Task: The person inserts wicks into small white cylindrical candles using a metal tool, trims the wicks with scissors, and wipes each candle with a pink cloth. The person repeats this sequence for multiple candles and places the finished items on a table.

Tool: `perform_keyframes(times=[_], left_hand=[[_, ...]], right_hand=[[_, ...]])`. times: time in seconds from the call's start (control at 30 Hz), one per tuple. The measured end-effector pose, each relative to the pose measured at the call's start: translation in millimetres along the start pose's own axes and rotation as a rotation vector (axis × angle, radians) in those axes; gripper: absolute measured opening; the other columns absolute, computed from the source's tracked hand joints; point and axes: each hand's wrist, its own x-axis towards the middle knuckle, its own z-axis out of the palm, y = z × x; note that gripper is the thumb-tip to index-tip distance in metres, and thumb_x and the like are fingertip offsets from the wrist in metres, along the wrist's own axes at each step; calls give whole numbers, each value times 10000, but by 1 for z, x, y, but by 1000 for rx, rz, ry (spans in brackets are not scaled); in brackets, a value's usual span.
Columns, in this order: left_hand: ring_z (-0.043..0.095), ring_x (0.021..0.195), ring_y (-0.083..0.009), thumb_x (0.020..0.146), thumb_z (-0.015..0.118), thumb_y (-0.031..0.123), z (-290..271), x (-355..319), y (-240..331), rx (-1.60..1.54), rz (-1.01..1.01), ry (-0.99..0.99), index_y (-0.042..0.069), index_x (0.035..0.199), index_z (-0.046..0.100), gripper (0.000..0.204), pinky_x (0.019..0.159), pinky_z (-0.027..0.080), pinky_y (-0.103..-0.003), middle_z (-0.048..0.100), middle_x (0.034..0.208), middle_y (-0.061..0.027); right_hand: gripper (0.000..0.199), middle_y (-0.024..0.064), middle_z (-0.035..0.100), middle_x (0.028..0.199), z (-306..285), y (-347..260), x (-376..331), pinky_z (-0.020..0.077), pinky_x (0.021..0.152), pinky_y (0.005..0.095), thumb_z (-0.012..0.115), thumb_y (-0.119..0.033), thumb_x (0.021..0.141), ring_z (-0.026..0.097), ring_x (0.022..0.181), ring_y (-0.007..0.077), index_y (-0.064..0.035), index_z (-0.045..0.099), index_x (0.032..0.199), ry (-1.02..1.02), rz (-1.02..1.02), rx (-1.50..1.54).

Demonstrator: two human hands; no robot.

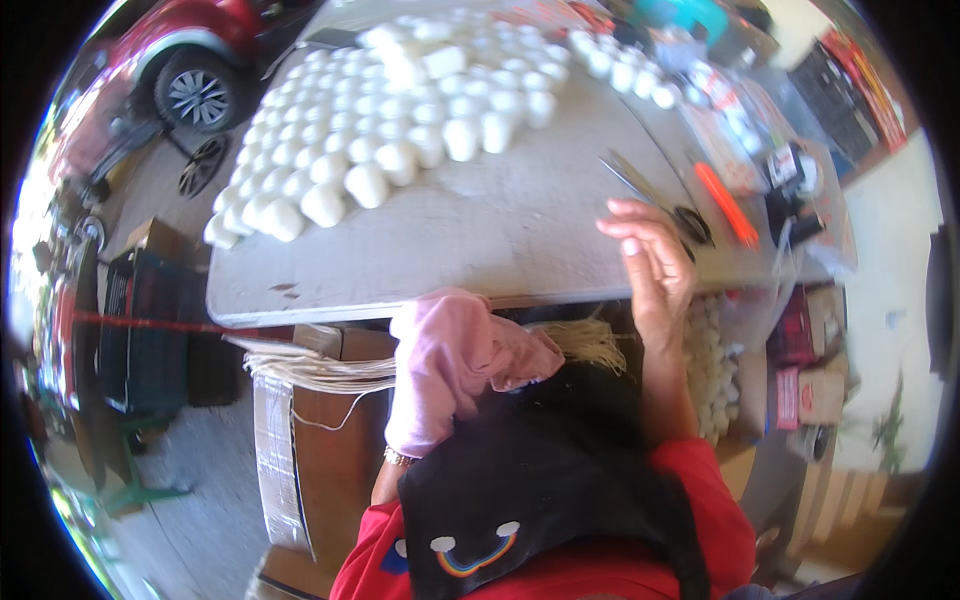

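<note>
A pink cloth drapes over my left hand and wrist at the table's near edge, so the fingers are hidden. The cloth's other end bunches toward the right over my black apron. Raised at the table's front edge, my right hand holds nothing, its fingers loosely bent and apart. Just beyond it lie scissors with dark handles, the blades pointing away to the left. Right of the scissors is a bright orange stick-like tool. Rows of white rounded cup-like pieces cover the table's far left part.
The grey table spans the middle. Pale cords lie on a cardboard box below its edge. White pieces fill a box under the right side. Plastic bags hang at the right corner. A red vehicle stands far left.
</note>
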Motion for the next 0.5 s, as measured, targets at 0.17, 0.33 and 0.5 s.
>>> perform_keyframes(times=[0.17, 0.33, 0.5], left_hand=[[551, 970, -181, 931, 395, 151, 11, 14, -21, 148, -97, -93, -35, 1015, 606, 294, 853, 444, -263, 577, 1088, -100], [548, 966, -177, 930, 410, 147, 30, 18, -30, 217, -177, -171, -22, 1012, 597, 264, 845, 444, -267, 577, 1086, -99], [546, 962, -173, 929, 426, 143, 34, 17, -30, 251, -230, -203, -8, 1008, 587, 235, 838, 444, -271, 576, 1084, -99]], right_hand=[[170, 91, 633, 882, -101, 19, -81, 464, 688, 281, 474, -47, 968, 562, 723, 131, 10, 634, 973, 565, 178, -408], [173, 31, 581, 735, -201, 88, -192, 445, 644, 264, 481, -88, 938, 546, 679, 119, -22, 640, 938, 916, 364, -324], [248, 144, 663, 856, -202, 163, -346, 501, 656, 369, 581, -240, 883, 646, 745, 255, -24, 657, 980, 246, 1186, -612]])
